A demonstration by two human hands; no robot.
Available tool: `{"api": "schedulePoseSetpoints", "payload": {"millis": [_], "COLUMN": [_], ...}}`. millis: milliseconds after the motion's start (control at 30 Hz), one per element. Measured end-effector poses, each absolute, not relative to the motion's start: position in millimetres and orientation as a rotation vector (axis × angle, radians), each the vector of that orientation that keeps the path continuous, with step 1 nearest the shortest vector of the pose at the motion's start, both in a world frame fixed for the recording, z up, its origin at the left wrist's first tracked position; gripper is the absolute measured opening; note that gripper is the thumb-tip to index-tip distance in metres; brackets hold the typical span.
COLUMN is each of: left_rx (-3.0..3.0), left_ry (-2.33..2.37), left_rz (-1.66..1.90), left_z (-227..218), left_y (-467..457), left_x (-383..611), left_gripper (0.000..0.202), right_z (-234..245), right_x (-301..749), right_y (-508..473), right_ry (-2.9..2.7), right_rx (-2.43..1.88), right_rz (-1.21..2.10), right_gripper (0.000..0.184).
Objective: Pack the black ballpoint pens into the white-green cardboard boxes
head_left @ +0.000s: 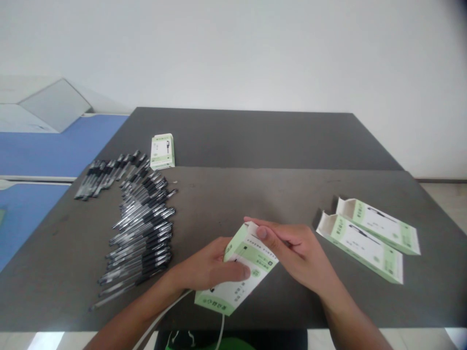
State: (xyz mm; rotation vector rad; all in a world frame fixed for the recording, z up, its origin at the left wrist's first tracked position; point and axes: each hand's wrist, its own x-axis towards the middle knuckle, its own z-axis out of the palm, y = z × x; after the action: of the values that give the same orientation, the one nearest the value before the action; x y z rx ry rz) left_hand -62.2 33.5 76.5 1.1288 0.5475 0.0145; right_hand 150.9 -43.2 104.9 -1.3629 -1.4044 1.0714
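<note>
My left hand (206,269) grips a green and white pen box (233,284) from its left side, thumb across the top face. It is held just above the near edge of the dark grey table (255,194). My right hand (292,250) rests on the box's far end, fingers pressed over the end flap. Several black pens (140,228) lie in rows to the left of my hands.
Two open green and white boxes (368,238) lie side by side at the right. A closed box (162,151) stands at the back left, beyond the pens. A white cable (171,311) hangs near my left wrist. Blue surfaces lie left of the table.
</note>
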Motion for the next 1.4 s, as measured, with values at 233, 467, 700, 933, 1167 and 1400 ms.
{"api": "schedulePoseSetpoints", "payload": {"millis": [233,467,700,933,1167,1400], "left_rx": [1.048,0.946,0.919,0.796,0.883,0.988], "left_ry": [0.548,0.604,0.551,0.590,0.622,0.638], "left_rz": [0.004,-0.001,0.031,0.015,-0.039,-0.038], "left_z": [74,73,76,78,78,86], "left_y": [32,32,31,29,32,33], "left_x": [-62,-62,-62,-61,-61,-62], "left_gripper": [0.035,0.032,0.032,0.031,0.030,0.028], "right_z": [101,98,99,97,102,101], "right_x": [153,156,146,145,141,140], "right_y": [-43,-47,-55,-55,-56,-51], "right_ry": [-1.762,-1.905,-1.779,-1.765,-1.505,-1.500], "right_rx": [-1.243,-1.254,-1.346,-1.338,-1.426,-1.426], "right_rz": [0.577,0.419,0.600,0.644,0.945,0.941], "right_gripper": [0.028,0.039,0.056,0.067,0.031,0.037]}}
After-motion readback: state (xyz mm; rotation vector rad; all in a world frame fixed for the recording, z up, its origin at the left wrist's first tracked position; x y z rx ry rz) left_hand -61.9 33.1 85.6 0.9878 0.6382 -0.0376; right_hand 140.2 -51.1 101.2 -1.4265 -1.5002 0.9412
